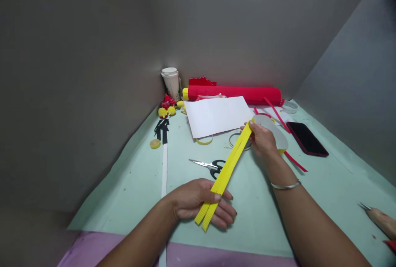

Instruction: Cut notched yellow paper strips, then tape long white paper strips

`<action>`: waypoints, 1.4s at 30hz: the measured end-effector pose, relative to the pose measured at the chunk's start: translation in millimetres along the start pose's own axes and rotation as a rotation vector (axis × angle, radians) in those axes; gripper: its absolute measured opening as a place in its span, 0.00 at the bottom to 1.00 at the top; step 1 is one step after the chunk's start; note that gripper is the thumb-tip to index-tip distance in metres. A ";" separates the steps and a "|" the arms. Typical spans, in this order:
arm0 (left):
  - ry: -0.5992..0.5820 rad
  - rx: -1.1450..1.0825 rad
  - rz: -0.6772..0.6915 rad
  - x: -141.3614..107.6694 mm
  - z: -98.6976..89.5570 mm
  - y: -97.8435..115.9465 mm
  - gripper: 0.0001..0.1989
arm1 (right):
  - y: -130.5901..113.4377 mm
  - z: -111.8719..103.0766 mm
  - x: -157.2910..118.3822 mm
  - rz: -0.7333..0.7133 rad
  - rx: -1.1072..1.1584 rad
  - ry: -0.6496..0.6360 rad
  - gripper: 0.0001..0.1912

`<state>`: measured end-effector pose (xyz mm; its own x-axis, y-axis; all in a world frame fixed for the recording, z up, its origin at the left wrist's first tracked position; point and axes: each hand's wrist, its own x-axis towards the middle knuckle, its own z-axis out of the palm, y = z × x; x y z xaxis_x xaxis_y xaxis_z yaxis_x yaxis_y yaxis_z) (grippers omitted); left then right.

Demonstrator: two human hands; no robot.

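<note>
Two yellow corrugated strips (pixel 230 166) stretch diagonally between my hands, close together at the top and slightly apart at the lower end. My right hand (pixel 262 138) pinches their upper end. Near the lower end, my left hand (pixel 206 204) holds them with the thumb on top and the fingers spread beneath. Black-handled scissors (pixel 210 165) lie on the table just behind the strips, their handles partly covered. A metal ring (pixel 235 139) rests partly hidden near my right hand.
Behind lie a white sheet (pixel 218 116), a red roll (pixel 235 93) and a white cup (pixel 171 83). At left are black strips (pixel 162 130), a yellow tape roll (pixel 155 143) and a white strip (pixel 164 168). A phone (pixel 307 139) and a pointed tool (pixel 379 219) lie right.
</note>
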<state>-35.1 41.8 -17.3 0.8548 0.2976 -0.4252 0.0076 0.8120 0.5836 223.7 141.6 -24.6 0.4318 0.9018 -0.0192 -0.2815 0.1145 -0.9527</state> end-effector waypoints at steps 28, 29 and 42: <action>0.288 -0.023 0.435 -27.9 8.0 31.2 0.23 | -4.5 -3.3 -1.4 0.118 0.139 -0.077 0.06; 0.281 -0.044 0.442 -27.5 7.1 31.6 0.25 | -4.9 -3.3 -1.8 0.121 0.140 -0.080 0.06; 0.413 -0.170 0.475 -23.6 7.7 30.3 0.30 | -3.4 -5.6 0.1 0.150 0.135 -0.082 0.06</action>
<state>-51.0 55.5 15.7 0.4746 0.7846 -0.3990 -0.4329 0.6027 0.6704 229.6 138.9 -23.1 0.3065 0.9433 -0.1273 -0.4523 0.0266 -0.8915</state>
